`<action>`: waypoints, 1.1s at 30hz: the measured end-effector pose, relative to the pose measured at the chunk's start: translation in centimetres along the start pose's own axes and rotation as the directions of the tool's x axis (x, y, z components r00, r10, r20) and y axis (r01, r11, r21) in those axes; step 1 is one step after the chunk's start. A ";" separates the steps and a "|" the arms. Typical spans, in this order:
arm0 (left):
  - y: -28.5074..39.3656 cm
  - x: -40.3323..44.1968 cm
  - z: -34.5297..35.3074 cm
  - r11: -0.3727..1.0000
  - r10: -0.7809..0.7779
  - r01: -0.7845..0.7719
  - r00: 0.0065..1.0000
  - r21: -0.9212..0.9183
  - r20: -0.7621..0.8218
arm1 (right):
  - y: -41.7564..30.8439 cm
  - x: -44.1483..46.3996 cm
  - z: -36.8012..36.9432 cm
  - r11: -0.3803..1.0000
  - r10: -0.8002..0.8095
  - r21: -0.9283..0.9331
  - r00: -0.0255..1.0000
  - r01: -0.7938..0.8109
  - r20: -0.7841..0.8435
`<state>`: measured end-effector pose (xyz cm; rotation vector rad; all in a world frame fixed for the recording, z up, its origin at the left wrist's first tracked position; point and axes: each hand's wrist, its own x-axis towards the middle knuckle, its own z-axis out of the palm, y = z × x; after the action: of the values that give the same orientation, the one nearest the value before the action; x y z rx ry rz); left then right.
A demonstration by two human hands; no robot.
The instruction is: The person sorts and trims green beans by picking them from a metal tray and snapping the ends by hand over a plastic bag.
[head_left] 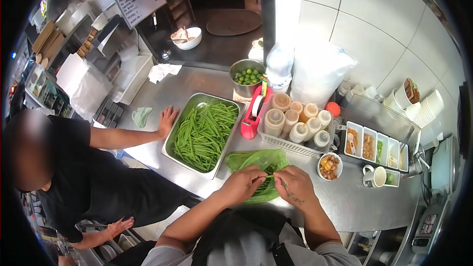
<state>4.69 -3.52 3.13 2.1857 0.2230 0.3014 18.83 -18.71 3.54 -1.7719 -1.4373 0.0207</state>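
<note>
A green bean (270, 176) is pinched between the fingertips of my left hand (242, 185) and my right hand (296, 185). Both hands are closed, just over a green plastic bag (256, 158) that lies on the steel counter. Bits of green show inside the bag, partly covered by my hands. To the left of the bag, a deep steel pan (214, 173) holds a heap of green beans (204, 135).
A co-worker's hand (167, 120) rests beside the pan. Behind stand a pink tape dispenser (251, 123), a pot (246, 90) of limes and a basket (288, 143) of squeeze bottles. On the right are a food bowl (329, 166), a mug (377, 177) and a condiment box (377, 163).
</note>
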 end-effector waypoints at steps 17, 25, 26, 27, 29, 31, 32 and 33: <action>-1.8 -0.9 -0.3 0.680 -0.361 0.143 0.919 -0.719 -0.158 | 2.6 -0.8 4.3 0.402 0.574 0.773 0.793 -0.491 0.206; -2.3 -1.0 -0.7 0.577 -0.358 0.014 0.903 -0.817 -0.238 | 1.6 -1.9 6.2 0.315 0.460 0.737 0.776 -0.598 0.432; -2.1 -1.1 -0.7 0.585 -0.359 0.026 0.904 -0.811 -0.231 | 1.5 -1.8 6.2 0.276 0.479 0.736 0.752 -0.619 0.453; -2.0 -1.2 -0.7 0.594 -0.361 0.036 0.905 -0.804 -0.226 | 1.6 -1.9 6.2 0.275 0.475 0.736 0.753 -0.618 0.455; -2.1 -1.4 -0.3 0.605 -0.345 0.029 0.910 -0.796 -0.229 | 1.7 -2.0 6.3 0.342 0.444 0.741 0.794 -0.578 0.414; -1.9 -1.7 0.0 0.595 -0.325 0.030 0.923 -0.803 -0.207 | 1.8 -2.4 6.6 0.354 0.465 0.760 0.807 -0.546 0.363; -1.7 -1.8 0.2 0.583 -0.297 0.002 0.932 -0.813 -0.210 | 1.9 -2.5 6.8 0.367 0.498 0.775 0.812 -0.515 0.304; -1.3 -1.9 0.5 0.609 -0.259 -0.016 0.941 -0.793 -0.218 | 2.0 -2.4 6.9 0.382 0.525 0.779 0.810 -0.498 0.261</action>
<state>2.93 -3.69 1.54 1.2110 0.3406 0.5520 16.18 -16.67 -3.29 -1.2795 -0.5588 0.8757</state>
